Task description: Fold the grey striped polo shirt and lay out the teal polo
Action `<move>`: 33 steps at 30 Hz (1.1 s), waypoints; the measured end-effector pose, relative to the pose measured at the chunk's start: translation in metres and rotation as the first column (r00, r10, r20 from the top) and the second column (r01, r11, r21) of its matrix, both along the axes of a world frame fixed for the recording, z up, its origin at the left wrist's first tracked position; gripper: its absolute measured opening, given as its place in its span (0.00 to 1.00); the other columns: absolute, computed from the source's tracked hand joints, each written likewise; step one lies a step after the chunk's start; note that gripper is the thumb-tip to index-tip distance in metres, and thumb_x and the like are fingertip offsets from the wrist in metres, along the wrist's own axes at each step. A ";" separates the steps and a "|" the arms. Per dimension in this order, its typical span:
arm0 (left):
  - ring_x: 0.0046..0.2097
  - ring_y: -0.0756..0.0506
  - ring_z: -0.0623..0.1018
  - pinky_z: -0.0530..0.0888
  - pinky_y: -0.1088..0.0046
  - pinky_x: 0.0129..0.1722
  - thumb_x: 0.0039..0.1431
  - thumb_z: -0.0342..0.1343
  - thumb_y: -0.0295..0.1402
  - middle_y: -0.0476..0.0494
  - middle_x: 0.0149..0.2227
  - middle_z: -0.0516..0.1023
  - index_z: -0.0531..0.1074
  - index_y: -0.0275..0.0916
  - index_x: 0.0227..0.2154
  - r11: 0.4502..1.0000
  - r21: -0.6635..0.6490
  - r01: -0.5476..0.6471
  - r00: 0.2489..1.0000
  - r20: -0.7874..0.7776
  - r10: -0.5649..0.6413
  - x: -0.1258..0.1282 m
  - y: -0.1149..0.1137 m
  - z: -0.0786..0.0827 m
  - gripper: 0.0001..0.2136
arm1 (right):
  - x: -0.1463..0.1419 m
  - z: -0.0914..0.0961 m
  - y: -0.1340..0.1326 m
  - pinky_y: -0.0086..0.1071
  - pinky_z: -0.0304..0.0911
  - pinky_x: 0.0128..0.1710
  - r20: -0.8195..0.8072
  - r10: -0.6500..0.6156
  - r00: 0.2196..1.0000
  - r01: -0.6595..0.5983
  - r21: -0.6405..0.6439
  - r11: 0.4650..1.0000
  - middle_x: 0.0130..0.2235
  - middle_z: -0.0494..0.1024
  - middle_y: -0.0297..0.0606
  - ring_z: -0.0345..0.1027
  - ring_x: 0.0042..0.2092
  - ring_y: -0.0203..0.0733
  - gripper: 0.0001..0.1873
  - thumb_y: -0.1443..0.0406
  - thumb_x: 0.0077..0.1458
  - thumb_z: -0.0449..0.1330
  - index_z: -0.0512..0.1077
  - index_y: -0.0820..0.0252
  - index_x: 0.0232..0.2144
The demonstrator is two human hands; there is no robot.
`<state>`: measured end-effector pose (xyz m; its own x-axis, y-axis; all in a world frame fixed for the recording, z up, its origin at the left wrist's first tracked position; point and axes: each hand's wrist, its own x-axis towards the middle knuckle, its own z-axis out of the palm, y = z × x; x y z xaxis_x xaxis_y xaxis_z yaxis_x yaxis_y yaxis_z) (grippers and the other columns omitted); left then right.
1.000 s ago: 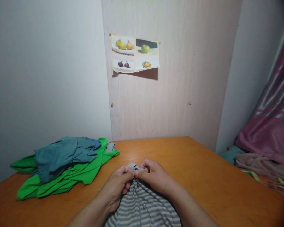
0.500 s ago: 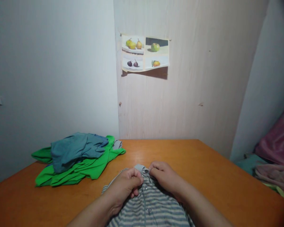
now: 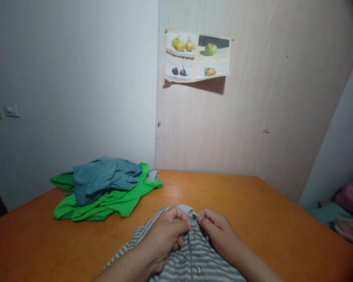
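Note:
A grey-and-white striped shirt [image 3: 194,263] with a row of small buttons lies on the orange table [image 3: 253,219] right in front of me. My left hand [image 3: 166,235] is closed, pinching the shirt's placket just left of the top buttons. My right hand [image 3: 216,229] is closed too, pinching the fabric on the other side of the buttons, near the grey collar [image 3: 184,208]. The two hands almost touch.
A pile of green and blue-grey clothes [image 3: 106,188] lies at the table's back left. A fruit picture [image 3: 197,56] hangs on the wooden panel behind. Pink and teal fabrics [image 3: 345,207] lie off the table's right side. A wall switch [image 3: 11,111] is at the left.
The view has swung left and a little down. The shirt now lies flatter on the table, and my hands have shifted along the placket by the top buttons.

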<state>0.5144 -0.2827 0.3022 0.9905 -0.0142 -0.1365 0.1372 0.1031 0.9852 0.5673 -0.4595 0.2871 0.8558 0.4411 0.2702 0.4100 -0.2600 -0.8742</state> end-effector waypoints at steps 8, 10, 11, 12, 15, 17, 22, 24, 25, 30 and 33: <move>0.20 0.54 0.65 0.55 0.80 0.19 0.50 0.58 0.34 0.56 0.19 0.67 0.68 0.38 0.35 0.999 -0.028 -0.032 0.999 0.001 0.032 0.001 -0.002 -0.001 0.10 | -0.008 0.000 0.000 0.30 0.55 0.32 0.016 -0.042 0.999 0.042 -0.020 0.999 0.27 0.66 0.31 0.60 0.32 0.38 0.18 0.53 0.63 0.51 0.67 0.58 0.27; 0.21 0.54 0.67 0.56 0.80 0.19 0.48 0.58 0.32 0.56 0.22 0.69 0.68 0.38 0.36 1.000 -0.005 -0.026 1.000 0.005 0.026 0.001 -0.005 -0.002 0.11 | -0.007 0.000 -0.001 0.30 0.54 0.32 0.014 -0.049 0.999 0.050 -0.013 0.999 0.27 0.65 0.30 0.59 0.32 0.37 0.18 0.54 0.63 0.52 0.66 0.58 0.27; 0.22 0.54 0.68 0.57 0.80 0.19 0.47 0.58 0.30 0.56 0.23 0.69 0.68 0.38 0.36 1.000 0.007 -0.024 1.000 0.009 0.023 0.001 -0.005 -0.002 0.12 | -0.006 -0.001 -0.001 0.30 0.54 0.32 0.008 -0.050 0.999 0.050 -0.005 0.999 0.27 0.65 0.30 0.58 0.32 0.37 0.18 0.54 0.63 0.52 0.66 0.58 0.27; 0.22 0.54 0.68 0.57 0.80 0.20 0.46 0.58 0.29 0.56 0.23 0.69 0.68 0.39 0.36 1.000 0.015 -0.019 1.000 0.010 0.019 0.000 -0.006 -0.001 0.12 | -0.006 -0.001 -0.002 0.30 0.54 0.32 -0.002 -0.050 0.999 0.050 0.005 0.999 0.27 0.64 0.30 0.58 0.32 0.37 0.17 0.54 0.63 0.52 0.66 0.58 0.27; 0.22 0.54 0.67 0.58 0.79 0.21 0.44 0.58 0.27 0.57 0.23 0.67 0.67 0.39 0.32 0.999 0.022 0.027 1.000 0.011 -0.028 -0.001 -0.008 0.000 0.10 | -0.004 -0.002 -0.003 0.30 0.54 0.32 -0.042 -0.052 0.998 0.053 0.035 0.998 0.27 0.64 0.29 0.57 0.31 0.37 0.17 0.54 0.62 0.52 0.66 0.58 0.26; 0.23 0.54 0.67 0.60 0.79 0.23 0.45 0.59 0.28 0.57 0.22 0.66 0.66 0.39 0.30 0.999 0.027 0.045 0.999 0.026 -0.046 -0.002 -0.008 0.000 0.09 | -0.004 -0.001 -0.003 0.31 0.54 0.32 -0.062 -0.051 0.997 0.054 0.052 0.997 0.27 0.64 0.30 0.57 0.31 0.37 0.17 0.53 0.62 0.52 0.66 0.58 0.27; 0.20 0.55 0.63 0.56 0.79 0.21 0.49 0.59 0.32 0.58 0.21 0.65 0.65 0.40 0.29 1.000 0.011 -0.005 1.000 0.022 0.005 -0.003 -0.010 0.002 0.08 | -0.006 0.000 -0.002 0.30 0.54 0.32 -0.067 -0.025 0.997 0.027 0.038 0.999 0.26 0.63 0.29 0.56 0.31 0.37 0.19 0.51 0.62 0.53 0.66 0.58 0.27; 0.19 0.56 0.60 0.53 0.79 0.20 0.48 0.58 0.31 0.59 0.19 0.63 0.64 0.40 0.29 1.000 0.004 -0.024 1.000 -0.009 0.024 -0.003 -0.010 0.003 0.07 | -0.007 0.000 -0.003 0.31 0.55 0.32 -0.053 -0.023 0.998 0.023 0.009 1.000 0.27 0.64 0.30 0.57 0.32 0.37 0.19 0.51 0.62 0.53 0.68 0.58 0.27; 0.18 0.55 0.60 0.52 0.79 0.19 0.48 0.57 0.30 0.59 0.18 0.63 0.64 0.40 0.29 1.000 0.007 -0.025 0.999 -0.024 0.026 -0.002 -0.010 0.002 0.07 | -0.007 0.001 -0.003 0.31 0.55 0.32 -0.043 -0.027 0.999 0.027 -0.003 1.000 0.27 0.65 0.30 0.57 0.32 0.38 0.19 0.51 0.62 0.52 0.68 0.58 0.28; 0.21 0.51 0.69 0.58 0.80 0.20 0.47 0.55 0.29 0.55 0.18 0.69 0.65 0.41 0.32 1.000 -0.007 -0.004 0.998 -0.056 0.004 -0.001 -0.009 -0.004 0.08 | -0.007 0.000 -0.004 0.31 0.56 0.33 0.018 -0.062 0.998 0.063 -0.043 0.997 0.28 0.68 0.32 0.60 0.32 0.38 0.19 0.51 0.64 0.51 0.70 0.58 0.29; 0.21 0.52 0.69 0.59 0.80 0.19 0.46 0.54 0.27 0.56 0.19 0.68 0.66 0.41 0.32 1.000 -0.003 -0.012 0.999 -0.034 0.011 0.000 -0.009 -0.005 0.08 | -0.005 -0.002 -0.004 0.31 0.56 0.32 0.056 -0.103 0.993 0.106 -0.058 0.993 0.28 0.69 0.33 0.61 0.32 0.39 0.20 0.51 0.64 0.52 0.71 0.58 0.30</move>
